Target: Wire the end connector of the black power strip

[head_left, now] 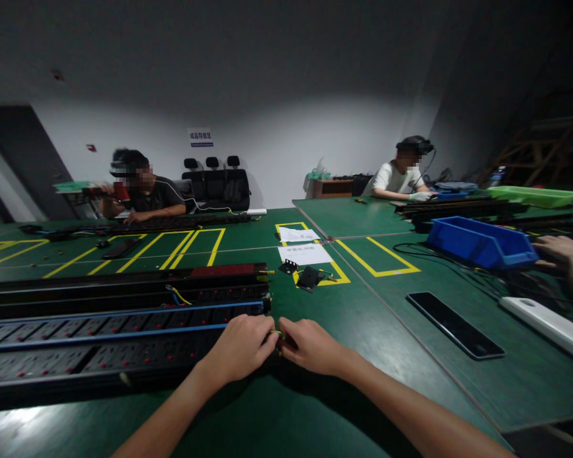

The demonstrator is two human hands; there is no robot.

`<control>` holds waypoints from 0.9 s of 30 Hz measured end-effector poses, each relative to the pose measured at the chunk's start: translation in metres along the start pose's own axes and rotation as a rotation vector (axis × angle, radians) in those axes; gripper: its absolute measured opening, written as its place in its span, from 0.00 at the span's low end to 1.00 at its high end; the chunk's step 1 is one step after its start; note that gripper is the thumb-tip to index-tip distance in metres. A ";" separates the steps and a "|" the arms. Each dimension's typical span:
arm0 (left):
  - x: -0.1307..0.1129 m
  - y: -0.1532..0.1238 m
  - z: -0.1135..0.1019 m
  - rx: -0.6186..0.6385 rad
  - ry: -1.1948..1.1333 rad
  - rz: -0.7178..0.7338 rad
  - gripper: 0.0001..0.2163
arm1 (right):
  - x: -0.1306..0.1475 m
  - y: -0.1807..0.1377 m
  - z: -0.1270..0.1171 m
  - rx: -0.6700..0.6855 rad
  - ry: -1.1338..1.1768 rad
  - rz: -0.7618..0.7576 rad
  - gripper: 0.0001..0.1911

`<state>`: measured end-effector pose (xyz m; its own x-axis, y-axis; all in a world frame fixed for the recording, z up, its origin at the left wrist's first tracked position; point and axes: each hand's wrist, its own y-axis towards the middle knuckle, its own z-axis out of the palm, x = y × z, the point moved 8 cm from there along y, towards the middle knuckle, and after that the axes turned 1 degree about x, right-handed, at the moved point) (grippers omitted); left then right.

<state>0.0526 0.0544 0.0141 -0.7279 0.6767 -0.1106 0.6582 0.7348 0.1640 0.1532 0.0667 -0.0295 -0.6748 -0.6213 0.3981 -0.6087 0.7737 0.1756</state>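
— Look at that nearest socket strip (138,357)! Probably heavy and stiff, one to support under both ends
— And the hands?
— At its right end! Left hand (246,343) pinching thumb to finger, right hand (312,346) curled tight opposite, both clamped on something thin
— A yellow-green wire (277,333), just beside that end! Surely light, bendy, a bit slippery: pinch the insulation; its tips hide from me

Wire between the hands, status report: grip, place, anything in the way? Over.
Left hand, right hand: fingers closed on wire. Wire by right end of nearest strip. Black plate beyond, clear of both hands.
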 end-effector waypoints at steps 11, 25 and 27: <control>-0.001 -0.001 -0.002 0.005 -0.014 -0.002 0.12 | 0.001 -0.001 -0.001 -0.005 -0.022 -0.009 0.03; 0.000 0.000 0.001 0.016 0.020 -0.003 0.12 | 0.000 0.000 0.001 0.000 -0.055 -0.020 0.04; -0.001 0.000 0.001 0.019 0.022 -0.003 0.12 | 0.000 0.000 0.001 -0.003 -0.057 -0.021 0.04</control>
<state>0.0533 0.0540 0.0129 -0.7337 0.6737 -0.0890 0.6596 0.7375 0.1451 0.1530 0.0662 -0.0307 -0.6843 -0.6437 0.3426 -0.6222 0.7604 0.1860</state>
